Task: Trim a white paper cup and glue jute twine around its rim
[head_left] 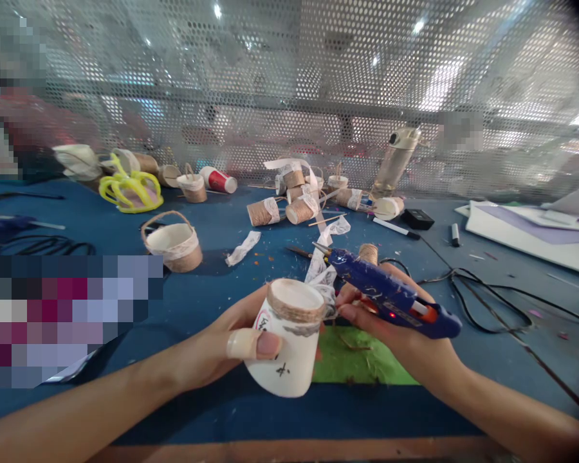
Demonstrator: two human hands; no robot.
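My left hand [231, 341] is wrapped round a white paper cup [289, 341] with a band of twine at its rim, tilted so its mouth faces away from me. My thumb, with a plaster on it, lies across the cup's side. My right hand [390, 321] grips a blue hot glue gun [390, 292], its nozzle pointing up and left, just right of the cup's rim. A strip of white lace [321, 276] hangs between the cup and the gun. Under my hands lies a green sheet [361, 363].
On the blue table [222, 257] stand a finished twine basket cup [174, 244], several twine-wrapped cups [294, 199] with lace, a red cup [219, 180], a yellow plastic piece [130, 190], a bottle [395, 161], markers [395, 228], white boards [535, 231] and black cables [487, 289]. A perforated screen closes the back.
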